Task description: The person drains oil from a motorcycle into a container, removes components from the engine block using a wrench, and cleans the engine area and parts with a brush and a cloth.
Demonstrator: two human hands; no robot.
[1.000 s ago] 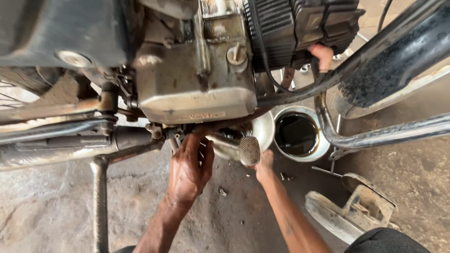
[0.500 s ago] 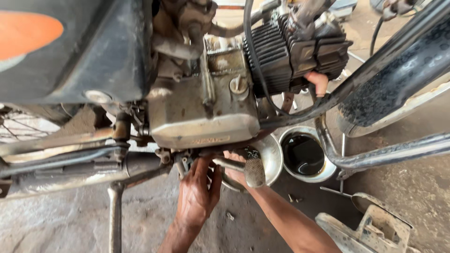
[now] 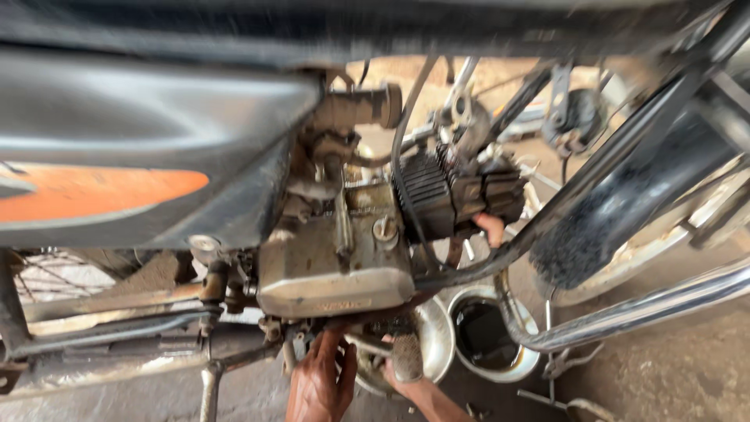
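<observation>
1. Your left hand [image 3: 322, 383] reaches under the engine crankcase [image 3: 334, 270], fingers spread on its underside; whether they clamp anything, I cannot tell.
2. Your right hand [image 3: 400, 373], beside it, looks closed around the footpeg [image 3: 407, 355], probably for support.
3. A metal drain pan [image 3: 494, 337] sits right of the crankcase, placed to catch oil.

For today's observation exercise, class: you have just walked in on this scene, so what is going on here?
A person is working under a motorcycle's engine. The left hand reaches up to the underside of the crankcase, and the right hand is beside it by the ribbed footpeg. A metal bowl and a round pan of dark liquid sit on the ground below the engine. The picture is too blurred to tell whether either hand holds anything.
</observation>
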